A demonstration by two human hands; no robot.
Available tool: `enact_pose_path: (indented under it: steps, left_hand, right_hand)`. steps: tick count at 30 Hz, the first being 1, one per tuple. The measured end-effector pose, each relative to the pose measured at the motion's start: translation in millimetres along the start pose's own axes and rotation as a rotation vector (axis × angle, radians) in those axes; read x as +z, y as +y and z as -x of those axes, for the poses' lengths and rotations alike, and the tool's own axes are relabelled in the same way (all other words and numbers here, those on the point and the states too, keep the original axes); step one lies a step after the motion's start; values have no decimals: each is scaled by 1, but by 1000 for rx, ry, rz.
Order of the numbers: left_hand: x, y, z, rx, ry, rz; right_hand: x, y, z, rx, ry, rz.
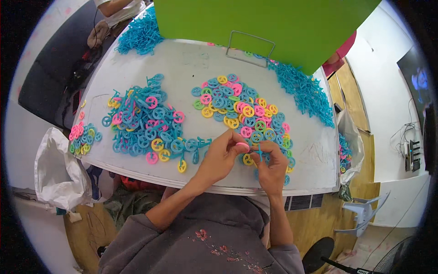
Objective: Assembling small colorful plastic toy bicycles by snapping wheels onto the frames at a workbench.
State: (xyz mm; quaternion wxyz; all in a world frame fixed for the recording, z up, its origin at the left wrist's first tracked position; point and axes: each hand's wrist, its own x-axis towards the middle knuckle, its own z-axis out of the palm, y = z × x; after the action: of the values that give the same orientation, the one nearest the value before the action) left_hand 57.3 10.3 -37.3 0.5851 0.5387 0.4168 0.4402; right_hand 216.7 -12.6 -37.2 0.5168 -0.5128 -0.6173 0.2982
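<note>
My left hand [222, 155] pinches a small pink plastic wheel [242, 146] near the white table's front edge. My right hand [273, 165] holds a small blue cross-shaped axle piece [259, 151] right beside the wheel; the two pieces almost touch. Under my hands lies the near end of a heap of loose wheels [237, 105] in pink, yellow, green and blue. To the left spreads a heap of assembled blue pieces with wheels [146, 125].
Piles of blue axle pieces lie at the back left [139, 36] and along the right side [305, 91]. A green board [255, 23] with a wire stand [250, 48] stands at the back. A white bag [57, 169] hangs at the left; another person sits behind the board.
</note>
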Motion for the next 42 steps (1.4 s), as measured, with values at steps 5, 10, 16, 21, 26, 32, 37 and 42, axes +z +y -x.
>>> enact_pose_path:
  steps: [5,10,16,21,26,32,37,42]
  left_hand:
    - [6,-1,2,60,139,-50]
    - [14,5,6,199,238,-319]
    - [5,24,3,231,180,-271]
    - [3,22,4,184,181,-329]
    - [5,20,4,204,247,-315]
    - [5,20,3,250,254,-384]
    - [6,10,3,261,303,-432]
    - [4,8,6,377,345,-542]
  right_hand:
    - [7,-1,2,88,39,-28]
    - [14,-1,7,285,94,-307]
    - [5,-20,-1,313,102,-119]
    - [4,-18,-6,10,76,138]
    - [1,-13,-5,-145,-3,240]
    - [7,-12,-2,2,22,204]
    - [11,-19,-4,155,26,84]
    - [13,-20,-3,162,39,166]
